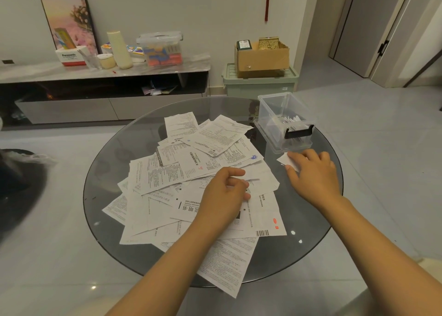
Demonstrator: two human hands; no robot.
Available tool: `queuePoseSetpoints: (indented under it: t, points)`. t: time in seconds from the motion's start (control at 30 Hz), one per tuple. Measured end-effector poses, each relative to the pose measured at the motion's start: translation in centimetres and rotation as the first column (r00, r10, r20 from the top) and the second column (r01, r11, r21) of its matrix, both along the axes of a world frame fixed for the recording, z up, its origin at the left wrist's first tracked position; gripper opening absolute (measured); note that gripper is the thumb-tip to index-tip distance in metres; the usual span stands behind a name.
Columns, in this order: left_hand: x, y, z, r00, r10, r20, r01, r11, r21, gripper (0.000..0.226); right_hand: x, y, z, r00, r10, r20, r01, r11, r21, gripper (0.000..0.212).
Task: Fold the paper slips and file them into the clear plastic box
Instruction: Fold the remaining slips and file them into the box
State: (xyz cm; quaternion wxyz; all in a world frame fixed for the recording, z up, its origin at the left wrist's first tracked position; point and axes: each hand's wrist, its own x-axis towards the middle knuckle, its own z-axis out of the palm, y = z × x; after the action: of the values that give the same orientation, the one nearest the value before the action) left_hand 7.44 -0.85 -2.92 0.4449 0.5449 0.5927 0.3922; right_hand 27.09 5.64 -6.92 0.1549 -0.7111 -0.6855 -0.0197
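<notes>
Nearest the camera, two bare forearms reach out over a round glass table (pixel 114 162). On the left and middle of it lies a loose heap of unfolded paper slips (pixel 181 181), printed sheets overlapping at all angles, one hanging over the near rim. The left hand (pixel 224 193) rests on the heap with its fingers curled; it seems to pinch the edge of a sheet, though the fingertips cover the contact. To its right, the right hand (pixel 311 169) lies with fingers bent over a small folded slip (pixel 285 160) on the bare glass, just in front of the clear plastic box (pixel 284 122).

My reading: one slip is folded and about to be filed, while the left hand readies the next sheet. The next move calls for lifting the folded slip over the box's near wall and standing it among the slips already inside.

How many slips the box holds is hard to judge through its walls and dark front clip. Print on the sheets is too small to read.
</notes>
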Motion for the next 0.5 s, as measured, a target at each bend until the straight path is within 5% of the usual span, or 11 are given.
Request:
queuePoseSetpoints:
  t: [0.5]
  points:
    - [-0.36,-0.21,0.14,1.000,0.008,-0.001,-0.008,1.000,-0.013,0.018,-0.70,0.51,0.46,0.999,-0.027,0.042,0.030,0.997,-0.072,0.045]
